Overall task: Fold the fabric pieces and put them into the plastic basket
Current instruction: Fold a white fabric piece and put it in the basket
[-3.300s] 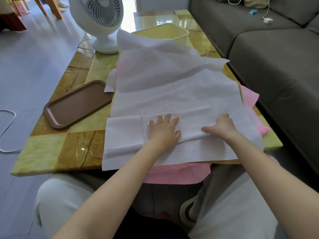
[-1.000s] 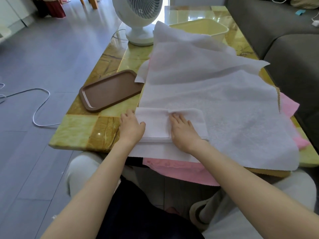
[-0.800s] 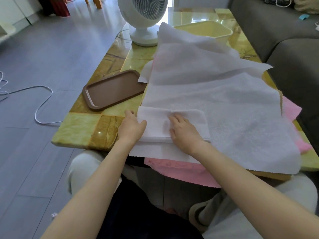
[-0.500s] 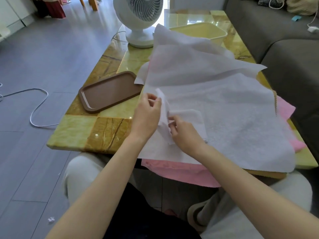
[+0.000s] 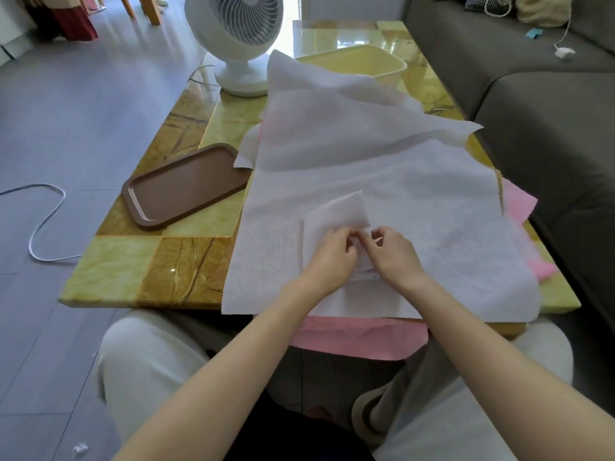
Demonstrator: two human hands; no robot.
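one folded cloth [image 5: 336, 211] sits pinched between left hand [image 5: 331, 257] and right hand [image 5: 394, 252], loose sheets [image 5: 349, 138] overlapping the basket [image 5: 396, 74].

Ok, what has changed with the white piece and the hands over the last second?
The left hand lifted the left edge of the folded white piece and carried it rightward to the right hand; both hands, flat on it before, now pinch it. The loose white sheets, pink fabric, brown tray, fan and basket stayed put.
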